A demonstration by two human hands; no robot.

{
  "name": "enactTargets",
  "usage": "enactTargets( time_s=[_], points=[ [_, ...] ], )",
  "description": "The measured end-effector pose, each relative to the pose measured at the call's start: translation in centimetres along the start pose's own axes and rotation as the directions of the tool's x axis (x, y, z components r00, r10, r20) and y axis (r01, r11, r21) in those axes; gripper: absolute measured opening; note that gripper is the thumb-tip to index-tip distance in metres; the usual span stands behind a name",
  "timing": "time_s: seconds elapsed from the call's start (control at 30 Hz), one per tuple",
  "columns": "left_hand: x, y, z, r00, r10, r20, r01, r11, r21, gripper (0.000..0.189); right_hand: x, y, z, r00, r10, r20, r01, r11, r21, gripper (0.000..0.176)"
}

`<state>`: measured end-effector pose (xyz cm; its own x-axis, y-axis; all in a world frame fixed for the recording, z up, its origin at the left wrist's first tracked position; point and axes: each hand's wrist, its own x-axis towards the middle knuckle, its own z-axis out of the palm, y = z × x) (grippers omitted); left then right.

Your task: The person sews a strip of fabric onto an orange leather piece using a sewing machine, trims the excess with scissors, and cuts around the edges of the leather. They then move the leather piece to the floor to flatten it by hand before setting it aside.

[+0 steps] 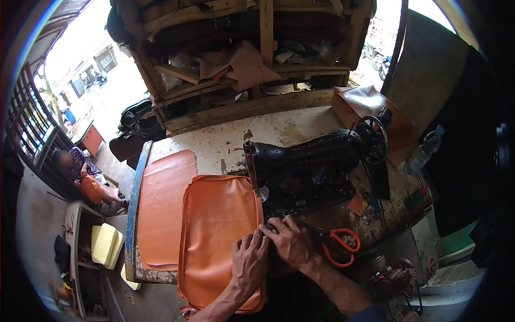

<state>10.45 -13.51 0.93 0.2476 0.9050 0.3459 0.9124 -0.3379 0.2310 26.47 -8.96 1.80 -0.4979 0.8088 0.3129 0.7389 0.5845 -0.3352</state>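
An orange leatherette cover (217, 225) with a raised seam round its rim lies at the front of the worktable, its lower part hanging past the edge. Its upper right corner reaches the needle end of a black sewing machine (311, 166). My left hand (250, 260) is on the cover's right side, fingers bent and closed at the edge. Just beside it, my right hand (289, 241) pinches the same right edge, fingers curled. What lies under the fingertips is hidden. Red-handled scissors (343, 247) lie right of my right hand.
A flat orange leatherette panel (166, 209) lies left on the table (225, 142). A folded brown sheet (370, 107) and plastic bottle (425, 149) stand at right. Behind is a wooden shelf (252, 104) with scraps. Yellow foam pads (107, 244) and a seated person (88, 172) are at left.
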Motion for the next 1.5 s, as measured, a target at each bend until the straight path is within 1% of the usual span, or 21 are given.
enactTargets(
  time_s=[0.13,0.2,0.23,0.3,0.33,0.43,0.5,0.53,0.63,0.77,0.9,0.97,1.0,1.07,1.1,1.17,1.2,1.27,1.4,1.47,1.5],
  points=[
    [-0.1,-0.5,-0.2,1.000,0.004,0.015,-0.003,1.000,-0.012,0.029,0.2,0.3,-0.1,0.998,-0.062,0.015,0.063,0.996,-0.068,0.037],
    [-0.2,-1.6,-0.5,0.997,-0.065,0.032,0.070,0.975,-0.212,0.017,0.5,0.5,-0.1,0.997,-0.083,0.012,0.083,0.994,-0.067,0.035],
    [0.5,-2.0,-1.0,0.998,-0.058,0.036,0.065,0.975,-0.211,0.017,0.5,0.5,0.0,0.995,-0.098,0.009,0.099,0.993,-0.064,0.034],
    [3.1,-2.9,-2.3,0.919,-0.381,0.104,0.390,0.828,-0.404,0.019,0.3,0.3,0.1,0.993,-0.115,0.017,0.116,0.986,-0.121,0.033],
    [4.3,-3.7,-2.0,0.919,-0.381,0.101,0.388,0.830,-0.401,0.019,0.4,0.1,0.2,0.990,-0.138,0.025,0.140,0.974,-0.181,0.032],
    [8.0,-5.8,0.4,0.927,-0.375,0.010,0.359,0.881,-0.309,0.026,0.1,0.1,0.4,0.989,-0.148,0.015,0.148,0.974,-0.173,0.035],
    [9.8,-5.1,0.9,0.855,-0.467,0.226,0.491,0.869,-0.062,0.027,0.0,0.0,0.4,0.989,-0.148,-0.015,0.143,0.976,-0.166,0.035],
    [10.4,-5.0,1.1,0.819,-0.493,0.294,0.517,0.856,-0.001,0.027,-0.1,-0.2,0.5,0.987,-0.154,-0.040,0.146,0.977,-0.153,0.035],
    [11.5,-4.5,0.8,0.773,-0.517,0.369,0.536,0.842,0.056,0.026,-0.2,-0.1,0.9,0.986,-0.158,-0.045,0.146,0.971,-0.191,0.038],
    [10.7,-5.4,1.7,0.810,-0.485,0.330,0.488,0.869,0.080,0.025,-0.2,0.3,1.5,0.987,-0.153,-0.054,0.142,0.975,-0.173,0.035],
    [10.1,-5.1,1.0,0.833,-0.472,0.288,0.486,0.873,0.026,0.023,-0.4,0.3,1.6,0.974,-0.172,-0.145,0.159,0.982,-0.098,0.029],
    [9.4,-5.4,1.2,0.892,-0.373,0.255,0.405,0.911,-0.083,0.019,-0.5,0.2,1.9,0.987,-0.141,-0.080,0.131,0.984,-0.119,0.033],
    [9.1,-5.4,0.8,0.894,-0.368,0.254,0.398,0.914,-0.075,0.019,-0.6,0.2,2.0,0.987,-0.137,-0.089,0.126,0.985,-0.116,0.033],
    [8.4,-5.4,-0.1,0.953,-0.197,0.229,0.254,0.934,-0.251,0.016,-0.7,0.0,2.2,0.991,-0.129,0.021,0.131,0.974,-0.183,0.037],
    [8.1,-5.7,-0.4,0.953,-0.196,0.230,0.252,0.936,-0.245,0.016,-0.7,0.1,2.1,0.992,-0.128,0.016,0.129,0.975,-0.180,0.037],
    [7.2,-6.4,-0.6,0.988,0.119,0.095,-0.091,0.961,-0.261,0.016,-0.9,0.0,2.0,0.991,-0.126,0.046,0.132,0.976,-0.173,0.043],
    [6.8,-7.1,-0.4,0.988,0.118,0.098,-0.088,0.961,-0.261,0.016,-0.9,0.0,1.9,0.991,-0.124,0.048,0.131,0.977,-0.169,0.043],
    [6.0,-8.3,0.3,0.972,0.212,0.104,-0.192,0.966,-0.174,0.023,-1.0,-0.1,1.8,0.993,-0.115,0.017,0.116,0.970,-0.216,0.040],
    [5.0,-7.0,0.5,0.986,0.143,0.089,-0.127,0.978,-0.162,0.022,-1.5,-0.4,0.5,0.995,-0.100,0.014,0.101,0.980,-0.169,0.036],
    [4.6,-6.5,0.7,0.996,0.089,0.027,-0.082,0.975,-0.204,0.024,-2.4,-0.9,-0.8,1.000,-0.024,-0.015,0.022,0.995,-0.097,0.035],
    [4.4,-6.1,0.8,0.996,0.082,0.026,-0.076,0.977,-0.200,0.024,-3.3,-1.1,-1.2,0.999,-0.031,-0.014,0.029,0.995,-0.094,0.035]
  ],
)
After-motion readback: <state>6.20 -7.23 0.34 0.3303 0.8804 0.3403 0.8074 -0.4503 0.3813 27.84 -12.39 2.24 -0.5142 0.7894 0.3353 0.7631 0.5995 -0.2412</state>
